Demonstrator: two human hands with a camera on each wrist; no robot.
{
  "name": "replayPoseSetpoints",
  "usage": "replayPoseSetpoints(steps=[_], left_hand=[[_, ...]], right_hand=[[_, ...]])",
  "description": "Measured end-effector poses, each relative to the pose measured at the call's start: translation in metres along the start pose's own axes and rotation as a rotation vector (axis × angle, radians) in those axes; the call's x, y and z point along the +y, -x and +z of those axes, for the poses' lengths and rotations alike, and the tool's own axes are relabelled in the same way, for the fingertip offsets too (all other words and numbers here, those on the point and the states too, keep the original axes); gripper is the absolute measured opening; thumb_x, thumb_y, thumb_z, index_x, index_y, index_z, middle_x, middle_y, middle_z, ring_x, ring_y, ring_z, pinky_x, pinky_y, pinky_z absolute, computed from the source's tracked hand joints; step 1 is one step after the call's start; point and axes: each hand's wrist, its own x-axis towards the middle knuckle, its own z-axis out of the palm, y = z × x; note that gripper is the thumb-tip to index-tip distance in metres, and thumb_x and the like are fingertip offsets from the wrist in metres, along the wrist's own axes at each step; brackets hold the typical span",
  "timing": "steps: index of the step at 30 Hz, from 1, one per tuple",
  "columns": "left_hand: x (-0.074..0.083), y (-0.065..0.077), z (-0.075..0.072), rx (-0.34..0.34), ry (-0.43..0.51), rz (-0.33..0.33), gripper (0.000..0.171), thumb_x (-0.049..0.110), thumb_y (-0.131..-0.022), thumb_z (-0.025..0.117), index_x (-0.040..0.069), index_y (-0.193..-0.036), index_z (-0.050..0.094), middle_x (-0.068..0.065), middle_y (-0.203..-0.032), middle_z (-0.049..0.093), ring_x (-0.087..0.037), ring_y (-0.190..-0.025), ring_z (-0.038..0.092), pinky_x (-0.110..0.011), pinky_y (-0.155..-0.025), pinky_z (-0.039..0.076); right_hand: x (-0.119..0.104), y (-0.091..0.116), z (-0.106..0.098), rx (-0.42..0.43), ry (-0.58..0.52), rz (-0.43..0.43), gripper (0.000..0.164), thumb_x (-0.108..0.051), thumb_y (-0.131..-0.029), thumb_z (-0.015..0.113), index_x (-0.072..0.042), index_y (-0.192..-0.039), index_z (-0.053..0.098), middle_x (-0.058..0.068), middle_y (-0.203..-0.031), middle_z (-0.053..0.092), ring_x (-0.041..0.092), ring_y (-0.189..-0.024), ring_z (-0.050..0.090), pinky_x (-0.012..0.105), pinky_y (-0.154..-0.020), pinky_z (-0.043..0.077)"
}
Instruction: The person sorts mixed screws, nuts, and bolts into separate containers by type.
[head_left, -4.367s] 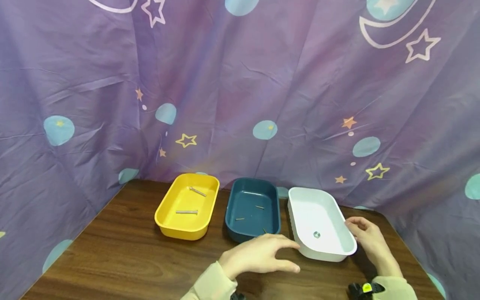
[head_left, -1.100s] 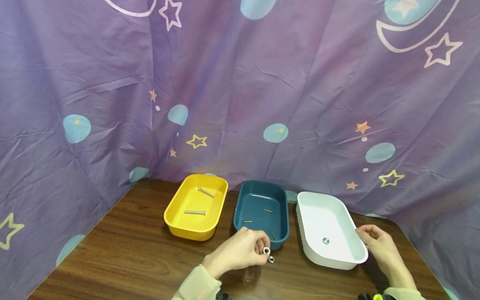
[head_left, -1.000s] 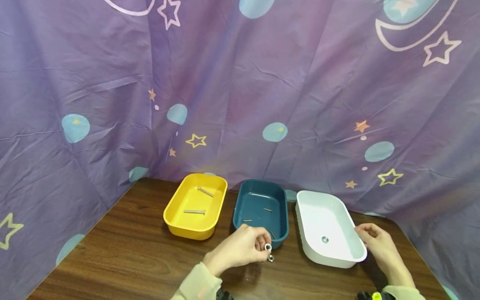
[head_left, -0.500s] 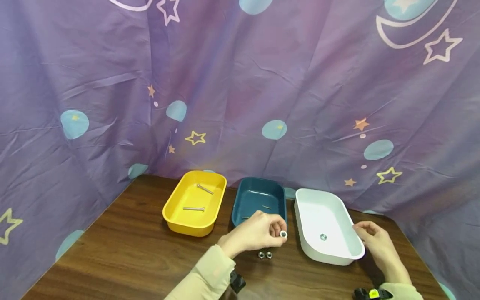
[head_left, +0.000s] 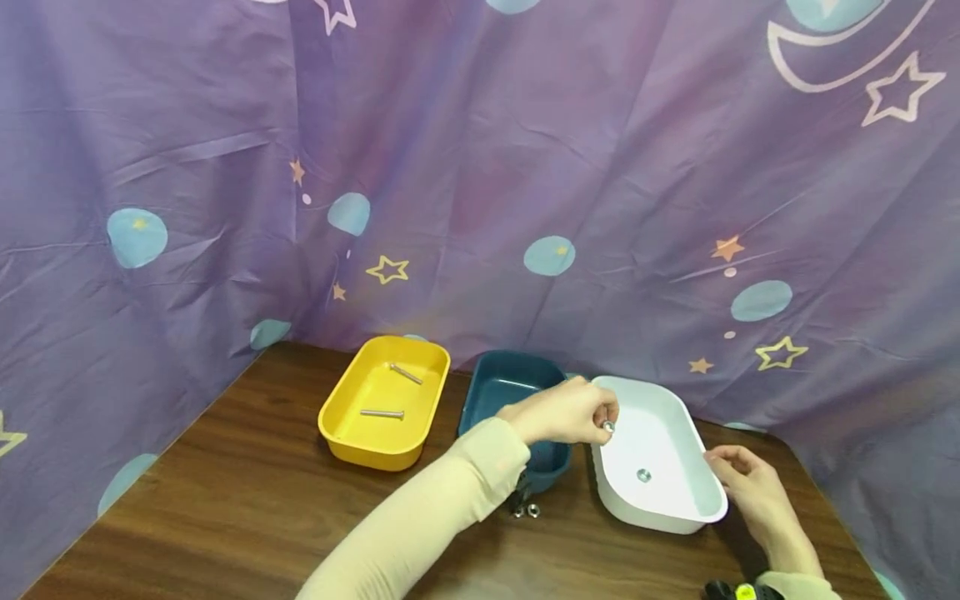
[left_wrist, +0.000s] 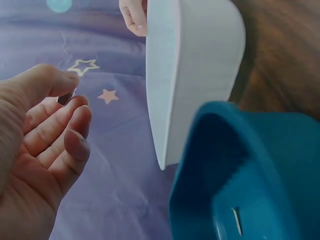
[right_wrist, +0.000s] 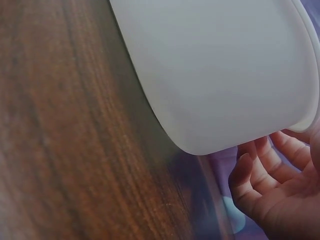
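My left hand (head_left: 564, 410) pinches a metal nut (head_left: 608, 426) between thumb and fingers, over the left rim of the white tray (head_left: 660, 521). In the left wrist view the nut (left_wrist: 65, 98) shows edge-on at the fingertips, above the trays. Another nut (head_left: 643, 475) lies on the white tray's floor. My right hand (head_left: 757, 496) holds that tray by its right rim; in the right wrist view its fingers (right_wrist: 272, 172) curl beside the wall. Two more nuts (head_left: 533, 511) sit side by side on the table, near the left wrist.
The blue tray (head_left: 517, 360) stands in the middle, partly covered by my left arm; a thin screw (left_wrist: 237, 221) shows inside it. To its left, the yellow tray (head_left: 352, 450) holds two long bolts (head_left: 382, 413). A purple curtain (head_left: 465, 208) hangs behind the wooden table (head_left: 247, 500).
The left hand was empty at first, then gripped nuts near the table. It has since moved right and away with one nut, leaving two on the table. The right hand stays at the white tray.
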Motion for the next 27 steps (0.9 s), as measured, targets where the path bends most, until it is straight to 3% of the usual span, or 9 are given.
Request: replayPoseSetpoints(steps=[4, 10, 15, 19, 23, 27], left_hand=[[0.001, -0.029, 0.005, -0.030, 0.009, -0.035, 0.009, 0.019, -0.086, 0.072, 0.019, -0.092, 0.065, 0.011, -0.078, 0.058, 0.000, -0.066, 0.052, -0.013, -0.061, 0.041], [0.005, -0.069, 0.030, -0.048, 0.090, -0.078, 0.009, 0.022, -0.089, 0.072, 0.020, -0.095, 0.066, 0.014, -0.081, 0.058, 0.003, -0.069, 0.053, -0.010, -0.063, 0.041], [-0.002, -0.083, 0.056, -0.024, 0.227, -0.182, 0.010, 0.016, -0.087, 0.075, 0.015, -0.095, 0.068, 0.010, -0.073, 0.059, 0.000, -0.059, 0.058, -0.012, -0.057, 0.045], [-0.005, -0.090, 0.075, -0.018, 0.329, -0.321, 0.010, 0.008, -0.085, 0.076, 0.011, -0.089, 0.067, 0.006, -0.067, 0.059, -0.003, -0.054, 0.061, -0.013, -0.054, 0.046], [-0.002, -0.099, 0.088, -0.018, 0.266, -0.457, 0.010, 0.009, -0.082, 0.077, 0.012, -0.082, 0.068, 0.006, -0.061, 0.060, -0.002, -0.051, 0.060, -0.012, -0.053, 0.044], [0.001, -0.107, 0.099, -0.054, 0.104, -0.508, 0.011, 0.014, -0.080, 0.080, 0.017, -0.077, 0.070, 0.011, -0.057, 0.058, -0.001, -0.049, 0.055, -0.011, -0.050, 0.040]], right_hand=[[-0.001, 0.000, -0.004, -0.007, -0.016, -0.002, 0.021, -0.018, -0.097, 0.061, 0.003, -0.100, 0.061, -0.006, -0.086, 0.063, 0.008, -0.073, 0.062, 0.027, -0.062, 0.052], [-0.002, 0.003, -0.019, 0.003, -0.001, 0.028, 0.017, -0.021, -0.097, 0.063, -0.004, -0.098, 0.063, -0.007, -0.086, 0.063, 0.009, -0.073, 0.062, 0.028, -0.061, 0.052], [0.001, 0.003, -0.007, -0.001, 0.032, 0.057, 0.031, -0.025, -0.097, 0.063, 0.004, -0.104, 0.059, -0.003, -0.088, 0.062, 0.010, -0.075, 0.062, 0.030, -0.064, 0.053], [0.002, 0.003, 0.002, 0.006, 0.038, 0.067, 0.034, -0.025, -0.097, 0.062, 0.007, -0.106, 0.057, -0.001, -0.088, 0.062, 0.010, -0.075, 0.062, 0.030, -0.064, 0.052], [0.000, 0.002, 0.003, 0.022, 0.023, 0.059, 0.033, -0.025, -0.097, 0.062, 0.006, -0.105, 0.058, 0.000, -0.088, 0.062, 0.010, -0.075, 0.063, 0.029, -0.064, 0.053], [-0.002, 0.001, 0.006, 0.028, 0.029, 0.062, 0.037, -0.028, -0.097, 0.062, 0.007, -0.109, 0.057, 0.003, -0.092, 0.061, 0.011, -0.078, 0.063, 0.030, -0.066, 0.053]])
